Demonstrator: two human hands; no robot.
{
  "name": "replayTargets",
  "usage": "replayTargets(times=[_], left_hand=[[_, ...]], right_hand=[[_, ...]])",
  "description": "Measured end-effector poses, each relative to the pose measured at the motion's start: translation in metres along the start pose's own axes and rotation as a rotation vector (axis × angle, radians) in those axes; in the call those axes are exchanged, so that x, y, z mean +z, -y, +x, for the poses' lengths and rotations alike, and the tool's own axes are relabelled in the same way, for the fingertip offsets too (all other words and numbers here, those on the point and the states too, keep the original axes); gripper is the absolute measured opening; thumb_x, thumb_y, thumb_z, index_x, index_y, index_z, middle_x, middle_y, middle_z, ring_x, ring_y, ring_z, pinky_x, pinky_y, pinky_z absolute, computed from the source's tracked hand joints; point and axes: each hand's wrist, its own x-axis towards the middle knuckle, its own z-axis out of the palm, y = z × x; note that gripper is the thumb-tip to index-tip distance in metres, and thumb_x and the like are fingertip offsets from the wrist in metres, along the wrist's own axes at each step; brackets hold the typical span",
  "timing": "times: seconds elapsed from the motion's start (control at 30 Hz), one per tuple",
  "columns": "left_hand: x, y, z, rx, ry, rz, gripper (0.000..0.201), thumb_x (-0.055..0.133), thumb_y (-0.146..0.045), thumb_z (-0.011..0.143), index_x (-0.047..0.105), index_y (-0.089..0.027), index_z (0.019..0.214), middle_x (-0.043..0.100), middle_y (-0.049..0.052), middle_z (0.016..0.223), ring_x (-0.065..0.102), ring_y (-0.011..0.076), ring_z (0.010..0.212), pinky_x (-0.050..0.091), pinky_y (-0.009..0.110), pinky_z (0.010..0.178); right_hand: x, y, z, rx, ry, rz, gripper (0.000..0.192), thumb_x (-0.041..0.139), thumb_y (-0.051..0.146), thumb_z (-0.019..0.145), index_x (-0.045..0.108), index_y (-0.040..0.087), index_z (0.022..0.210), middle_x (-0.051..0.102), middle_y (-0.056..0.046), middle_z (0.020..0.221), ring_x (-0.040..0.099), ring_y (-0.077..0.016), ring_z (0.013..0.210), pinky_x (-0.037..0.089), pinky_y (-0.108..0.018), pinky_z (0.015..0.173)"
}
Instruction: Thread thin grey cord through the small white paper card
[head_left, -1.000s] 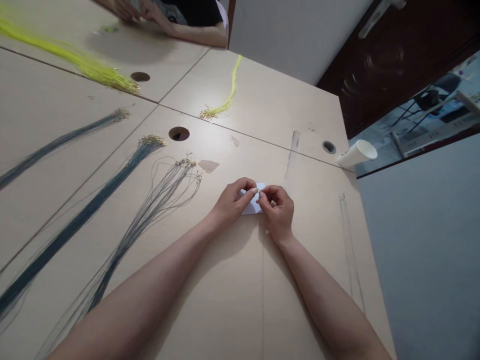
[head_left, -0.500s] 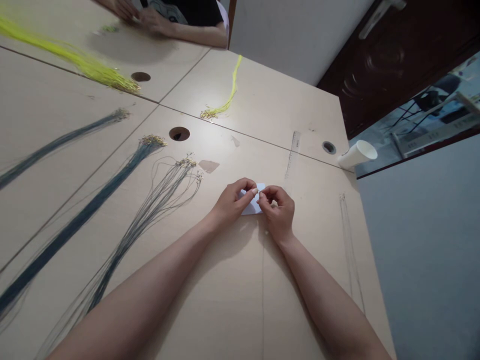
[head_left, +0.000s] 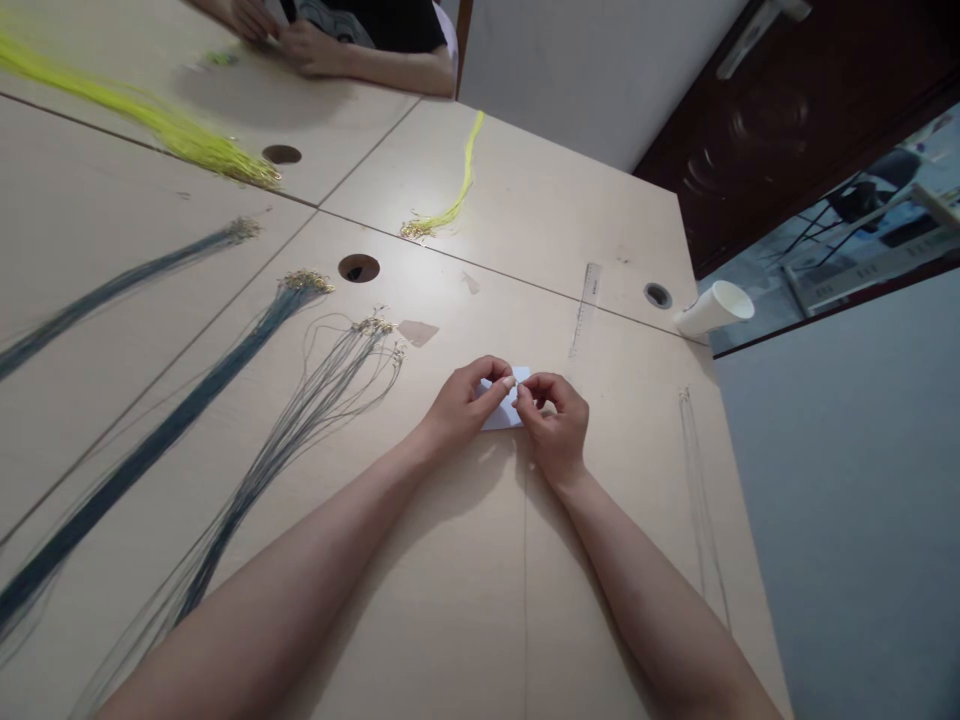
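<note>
A pale wood-laminate table [head_left: 465,560], made of several tops pushed together with dark seams between them, carries everything here. Round cable holes [head_left: 358,267] pierce it near the seams. On its left part lie long bundles of dark blue-grey cords with gold clasps [head_left: 172,425], fanned out side by side. Farther back lie bright yellow-green cord bundles [head_left: 150,118], and a thinner yellow-green strand [head_left: 457,190] rests apart from them. A small white paper card [head_left: 504,410] lies near the middle, a clear plastic ruler [head_left: 584,305] beyond it, and a white paper cup [head_left: 714,306] lies tipped at the far right edge. A thin single cord [head_left: 701,500] runs along the right side.
</note>
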Motion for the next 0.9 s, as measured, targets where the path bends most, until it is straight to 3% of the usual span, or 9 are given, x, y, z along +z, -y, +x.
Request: replayTargets(times=[0.9], left_hand=[[-0.0007, -0.0006, -0.0001, 0.024, 0.016, 0.038, 0.02, 0.045, -0.034, 0.083, 0.054, -0.016, 0.083, 0.057, 0.0, 0.079, 0.049, 0.0101, 0.068, 0.039, 0.022, 0.064]], right_hand=[[0.0012, -0.0022, -0.0002, 0.07, 0.021, 0.063, 0.002, 0.053, 0.019, 0.075, 0.054, 0.02, 0.073, 0.055, 0.002, 0.063, 0.048, -0.0114, 0.058, 0.04, -0.026, 0.057]])
